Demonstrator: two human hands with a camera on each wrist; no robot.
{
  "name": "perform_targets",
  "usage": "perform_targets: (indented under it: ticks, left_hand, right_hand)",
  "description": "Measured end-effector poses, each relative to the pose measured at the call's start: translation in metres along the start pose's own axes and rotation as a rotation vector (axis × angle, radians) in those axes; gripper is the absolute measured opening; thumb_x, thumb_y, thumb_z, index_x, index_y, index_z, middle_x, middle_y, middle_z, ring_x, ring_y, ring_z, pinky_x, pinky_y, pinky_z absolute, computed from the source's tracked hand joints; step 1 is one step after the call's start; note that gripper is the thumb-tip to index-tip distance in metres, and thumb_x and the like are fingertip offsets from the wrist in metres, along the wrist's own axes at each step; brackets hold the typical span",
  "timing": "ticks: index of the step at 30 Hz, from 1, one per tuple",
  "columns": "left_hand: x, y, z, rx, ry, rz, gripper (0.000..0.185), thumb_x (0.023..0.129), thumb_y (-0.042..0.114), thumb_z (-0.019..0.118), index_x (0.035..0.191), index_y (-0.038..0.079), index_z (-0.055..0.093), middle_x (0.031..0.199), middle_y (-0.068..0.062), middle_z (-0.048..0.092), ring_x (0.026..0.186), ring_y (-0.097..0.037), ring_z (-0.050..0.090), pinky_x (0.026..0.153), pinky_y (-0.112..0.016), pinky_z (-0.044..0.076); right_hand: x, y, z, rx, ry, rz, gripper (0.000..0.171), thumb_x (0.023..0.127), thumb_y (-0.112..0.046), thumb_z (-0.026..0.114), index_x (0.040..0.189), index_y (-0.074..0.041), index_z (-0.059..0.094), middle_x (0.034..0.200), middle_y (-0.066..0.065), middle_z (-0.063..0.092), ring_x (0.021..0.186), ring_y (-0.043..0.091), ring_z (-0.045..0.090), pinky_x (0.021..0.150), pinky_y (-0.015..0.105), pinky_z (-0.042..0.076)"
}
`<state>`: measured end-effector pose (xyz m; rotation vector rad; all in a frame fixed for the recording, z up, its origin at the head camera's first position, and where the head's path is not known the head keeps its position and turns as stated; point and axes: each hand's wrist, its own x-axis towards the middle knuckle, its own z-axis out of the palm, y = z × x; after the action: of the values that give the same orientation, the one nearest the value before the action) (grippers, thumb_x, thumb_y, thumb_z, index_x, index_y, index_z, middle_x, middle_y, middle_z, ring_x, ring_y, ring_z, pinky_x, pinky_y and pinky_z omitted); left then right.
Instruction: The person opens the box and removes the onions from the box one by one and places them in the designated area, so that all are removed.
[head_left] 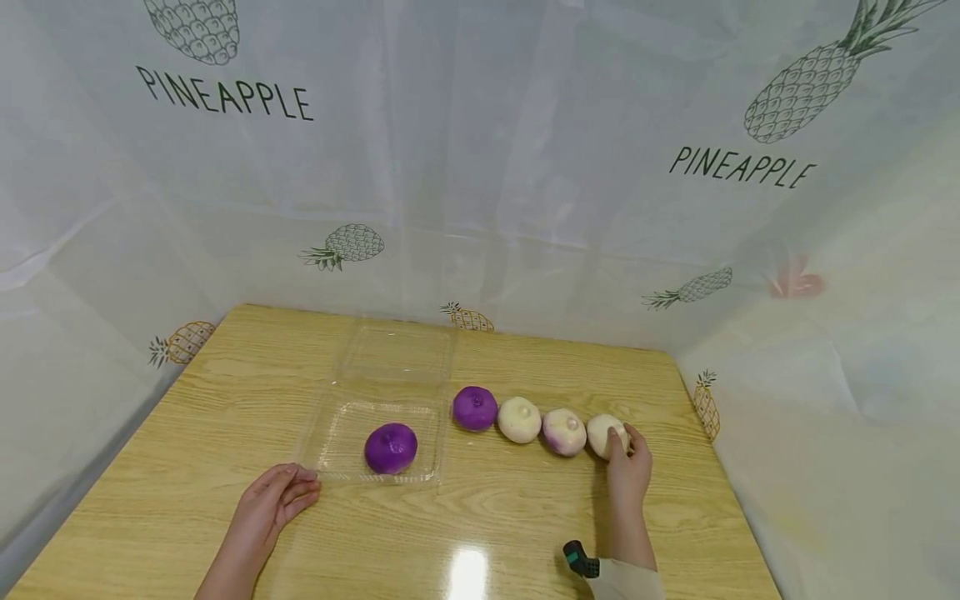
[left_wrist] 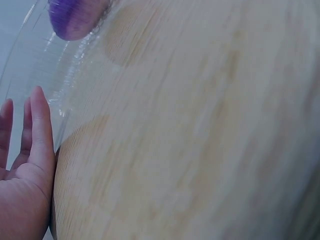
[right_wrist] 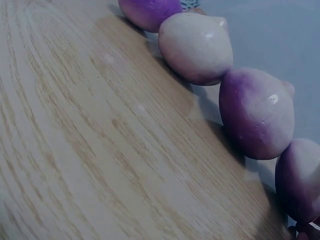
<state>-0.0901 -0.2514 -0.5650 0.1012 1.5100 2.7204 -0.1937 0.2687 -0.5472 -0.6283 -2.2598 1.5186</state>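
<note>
An open clear plastic clamshell box (head_left: 330, 429) lies on the table's left half with one purple onion-shaped bulb (head_left: 391, 448) in its tray. My left hand (head_left: 273, 500) pinches the box's near left corner; in the left wrist view its fingers (left_wrist: 41, 125) reach up beside the clear wall. To the right of the box runs a row: a purple bulb (head_left: 475, 408), a white one (head_left: 519, 419), a white one with a purple patch (head_left: 564, 432) and another white bulb (head_left: 602, 433) at the end. My right hand (head_left: 630, 475) grips that end bulb, thumb over its near side.
Beneath everything is a wood-grain table (head_left: 480, 533). A pale sheet printed with pineapples (head_left: 480, 167) hangs behind it and along both sides. The box's raised lid (head_left: 401, 346) extends toward the table's back edge.
</note>
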Motion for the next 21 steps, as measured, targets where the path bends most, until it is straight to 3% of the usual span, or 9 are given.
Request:
perform_targets:
  ticks: [10, 16, 21]
  left_hand:
    - [-0.0007, 0.0012, 0.0016, 0.020, 0.025, -0.020, 0.028, 0.107, 0.012, 0.040, 0.106, 0.003, 0.066, 0.103, -0.006, 0.069, 0.096, -0.019, 0.068, 0.087, -0.034, 0.057]
    - [-0.0021, 0.0025, 0.0025, 0.024, 0.033, -0.033, 0.026, 0.107, 0.013, 0.042, 0.107, 0.000, 0.065, 0.103, -0.007, 0.069, 0.096, -0.019, 0.068, 0.087, -0.034, 0.057]
    - [-0.0029, 0.0023, 0.0023, 0.035, 0.057, -0.045, 0.026, 0.106, 0.015, 0.044, 0.107, 0.000, 0.065, 0.103, -0.007, 0.068, 0.095, -0.020, 0.068, 0.087, -0.034, 0.057]
  right_hand:
    - [-0.0011, -0.0024, 0.0002, -0.023, -0.010, -0.007, 0.057, 0.103, -0.037, 0.048, 0.141, 0.004, 0.044, 0.125, 0.025, 0.049, 0.100, 0.030, 0.044, 0.070, 0.030, 0.040]
    - [-0.0028, -0.0032, -0.0009, -0.006, -0.037, 0.023, 0.061, 0.101, -0.040, 0.051, 0.145, 0.002, 0.040, 0.126, 0.025, 0.047, 0.093, 0.025, 0.047, 0.058, 0.017, 0.046]
    - [-0.0037, -0.0045, -0.0019, 0.007, -0.051, 0.026, 0.064, 0.100, -0.040, 0.053, 0.146, 0.002, 0.038, 0.129, 0.026, 0.045, 0.091, 0.025, 0.047, 0.055, 0.014, 0.047]
